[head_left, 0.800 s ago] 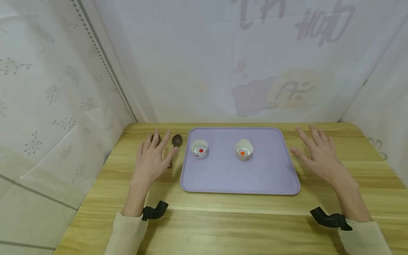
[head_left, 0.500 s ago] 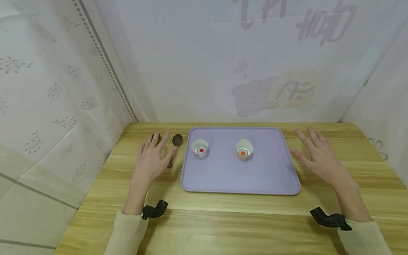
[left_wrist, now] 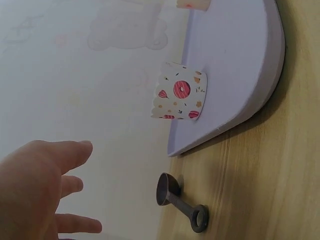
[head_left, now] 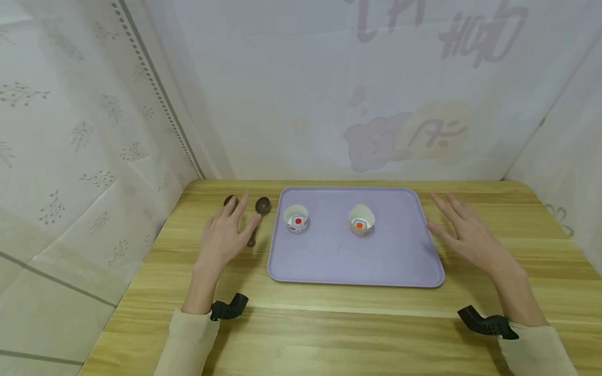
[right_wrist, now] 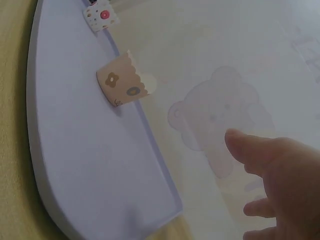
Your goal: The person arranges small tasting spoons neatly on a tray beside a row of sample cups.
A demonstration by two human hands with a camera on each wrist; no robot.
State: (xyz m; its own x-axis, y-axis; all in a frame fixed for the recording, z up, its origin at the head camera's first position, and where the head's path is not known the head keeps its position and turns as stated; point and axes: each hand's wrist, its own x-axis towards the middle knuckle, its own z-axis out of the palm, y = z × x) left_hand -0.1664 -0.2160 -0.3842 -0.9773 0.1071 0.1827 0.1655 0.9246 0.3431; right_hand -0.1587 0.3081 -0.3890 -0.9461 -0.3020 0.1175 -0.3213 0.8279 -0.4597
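My left hand (head_left: 220, 237) is held over the table's left side, fingers spread and holding nothing. Beneath and beside it lie two dark brown measuring spoons: one spoon (head_left: 263, 206) shows its round bowl and part of its handle, the other spoon (head_left: 230, 200) is mostly hidden by the fingers. My right hand (head_left: 472, 240), also empty with its fingers extended, is just right of the lilac tray (head_left: 324, 261). On the tray stand two paper baking cups: a white patterned cup (left_wrist: 180, 92) at the left and a tan cup (right_wrist: 121, 80) near the middle. Each has a coloured square mark inside.
A wooden table (head_left: 329, 334) carries everything, with the tray's raised rim facing both hands. A pale printed curtain (head_left: 282, 94) rises behind the table's back edge, and another patterned curtain (head_left: 84, 156) hangs at the left.
My right hand's fingers have shifted slightly left, towards the tray. The left hand has hardly moved; the spoons, cups and tray stay put, with the whole view drifting slightly.
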